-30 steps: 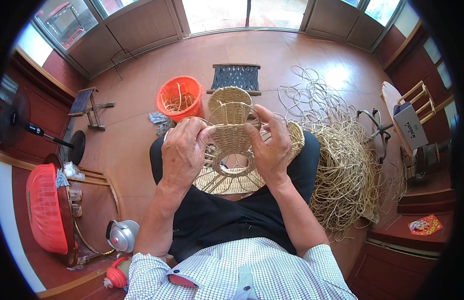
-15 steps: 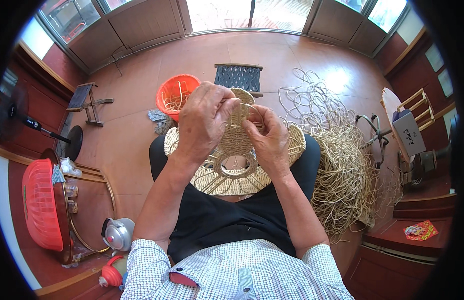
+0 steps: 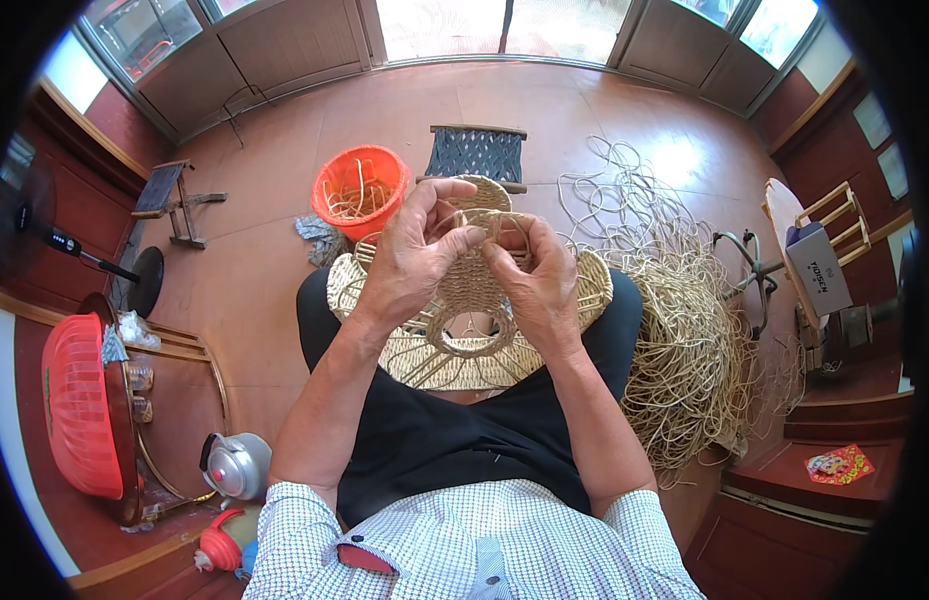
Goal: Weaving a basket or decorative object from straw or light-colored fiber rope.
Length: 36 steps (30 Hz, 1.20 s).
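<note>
A woven straw piece (image 3: 468, 278) with a ring opening, spoke rods and curved rim panels rests across my lap, with an upright rounded panel rising behind. My left hand (image 3: 417, 250) is closed at the top of the middle panel, thumb and fingers pinching a thin pale cord or rod (image 3: 490, 217) there. Just to its right my right hand (image 3: 537, 277) also pinches that top part, thumb forward and fingers bent. The exact fingertip grip is partly hidden.
An orange bucket (image 3: 359, 164) of cords, dark woven stool (image 3: 473, 152) and small folding stool (image 3: 165, 188) stand ahead. A large tangled cord heap (image 3: 684, 360) lies right beside a chair (image 3: 824, 270). Left are a fan (image 3: 144, 280), red basket (image 3: 79, 400) and kettle (image 3: 238, 465).
Over the second both hands have shifted to the piece's top and closer together. My left hand rose, then came slightly down since half a second ago, its thumb now lower.
</note>
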{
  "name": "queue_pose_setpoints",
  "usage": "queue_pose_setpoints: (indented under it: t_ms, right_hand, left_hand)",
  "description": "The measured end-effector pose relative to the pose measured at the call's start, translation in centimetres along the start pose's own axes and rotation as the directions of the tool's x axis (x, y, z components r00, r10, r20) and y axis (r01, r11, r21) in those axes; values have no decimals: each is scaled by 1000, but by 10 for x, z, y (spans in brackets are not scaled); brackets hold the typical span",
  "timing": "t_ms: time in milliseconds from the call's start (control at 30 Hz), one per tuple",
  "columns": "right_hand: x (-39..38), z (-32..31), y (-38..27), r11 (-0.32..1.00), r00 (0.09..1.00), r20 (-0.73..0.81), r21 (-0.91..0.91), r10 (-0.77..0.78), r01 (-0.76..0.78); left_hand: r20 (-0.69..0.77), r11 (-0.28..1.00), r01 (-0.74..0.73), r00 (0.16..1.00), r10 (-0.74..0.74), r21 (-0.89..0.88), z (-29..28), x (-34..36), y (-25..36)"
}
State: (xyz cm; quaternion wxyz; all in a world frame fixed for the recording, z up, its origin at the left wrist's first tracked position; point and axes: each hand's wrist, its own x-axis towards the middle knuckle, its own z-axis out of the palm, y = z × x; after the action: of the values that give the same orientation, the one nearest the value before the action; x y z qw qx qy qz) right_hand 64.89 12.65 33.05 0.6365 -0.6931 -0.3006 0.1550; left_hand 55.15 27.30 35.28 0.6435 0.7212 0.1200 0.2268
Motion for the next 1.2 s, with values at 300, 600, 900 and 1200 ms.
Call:
queue_pose_setpoints:
  t_ms: [300, 600, 900, 1200]
  right_hand:
    - [-1, 1, 0, 1000, 1000, -13, 11, 8, -8]
    - [-1, 4, 4, 999, 1000, -6, 39, 11, -11]
    - [-3, 5, 7, 999, 999, -29, 44, 32, -31]
    - [-3, 4, 13, 999, 999, -37, 33, -7, 8]
  left_hand:
    - [58, 980, 123, 992, -115, -159, -4, -7, -5]
    - [-230, 961, 124, 971, -66, 249, -4, -28, -2]
    - [-229, 781, 58, 967, 110, 621, -6, -25, 5]
    - [3, 976, 211, 977, -211, 54, -52, -27, 0]
